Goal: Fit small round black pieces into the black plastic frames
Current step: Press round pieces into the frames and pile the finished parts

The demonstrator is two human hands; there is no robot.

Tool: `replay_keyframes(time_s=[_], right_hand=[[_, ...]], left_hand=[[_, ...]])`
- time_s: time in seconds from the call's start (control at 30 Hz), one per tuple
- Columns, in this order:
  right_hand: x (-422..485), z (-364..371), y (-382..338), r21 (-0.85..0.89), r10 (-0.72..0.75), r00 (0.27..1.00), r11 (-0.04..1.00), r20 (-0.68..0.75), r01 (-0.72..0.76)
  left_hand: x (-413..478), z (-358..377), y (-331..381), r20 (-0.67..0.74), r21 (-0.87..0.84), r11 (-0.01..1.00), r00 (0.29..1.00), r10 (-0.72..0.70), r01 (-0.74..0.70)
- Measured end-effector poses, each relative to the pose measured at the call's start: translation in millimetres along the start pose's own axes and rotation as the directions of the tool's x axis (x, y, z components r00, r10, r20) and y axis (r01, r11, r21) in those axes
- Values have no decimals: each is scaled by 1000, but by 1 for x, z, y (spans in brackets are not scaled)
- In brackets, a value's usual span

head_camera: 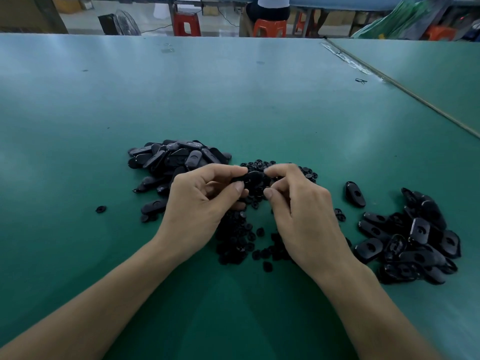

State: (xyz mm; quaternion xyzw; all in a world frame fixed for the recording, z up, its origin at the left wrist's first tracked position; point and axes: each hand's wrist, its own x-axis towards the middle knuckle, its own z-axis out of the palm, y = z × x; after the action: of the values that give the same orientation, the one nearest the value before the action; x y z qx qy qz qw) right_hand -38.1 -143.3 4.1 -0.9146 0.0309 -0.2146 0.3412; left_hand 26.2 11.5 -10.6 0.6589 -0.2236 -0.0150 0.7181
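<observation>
The left hand (200, 201) pinches a black frame (250, 177) between thumb and fingers above the middle of the green table (233, 100). The right hand (301, 203) closes its curled forefinger and thumb on that frame's right end. Small round pieces (235, 240) lie scattered beneath them, between a farther left heap of frames (179, 158) and a nearer right heap of frames (413, 245).

Both forearms reach forward, converging, and the left hand (200, 203) and right hand (304, 211) pinch opposite ends of one frame (250, 176) between thumb and forefinger.
</observation>
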Motion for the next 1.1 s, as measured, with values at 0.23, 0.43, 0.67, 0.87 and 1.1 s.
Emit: replay_keyframes(time_s=[0.23, 0.43, 0.67, 0.87, 1.1], right_hand=[[-2, 1, 1, 41, -33, 988, 998, -149, 39], [-1, 1, 0, 131, -3, 987, 991, -164, 25], [-1, 2, -5, 282, 45, 982, 959, -184, 9], [-2, 3, -8, 370, 48, 995, 929, -84, -14], [-2, 4, -7, 235, -4, 997, 972, -72, 20]], left_hand=[[-1, -2, 1, -11, 33, 999, 1000, 2, -2], [-1, -3, 0, -13, 55, 998, 1000, -3, 4], [0, -2, -1, -21, 81, 996, 1000, -22, 24], [0, -2, 2, 30, 145, 989, 1000, -7, 2], [-1, 0, 2, 48, 168, 986, 999, 3, -11]])
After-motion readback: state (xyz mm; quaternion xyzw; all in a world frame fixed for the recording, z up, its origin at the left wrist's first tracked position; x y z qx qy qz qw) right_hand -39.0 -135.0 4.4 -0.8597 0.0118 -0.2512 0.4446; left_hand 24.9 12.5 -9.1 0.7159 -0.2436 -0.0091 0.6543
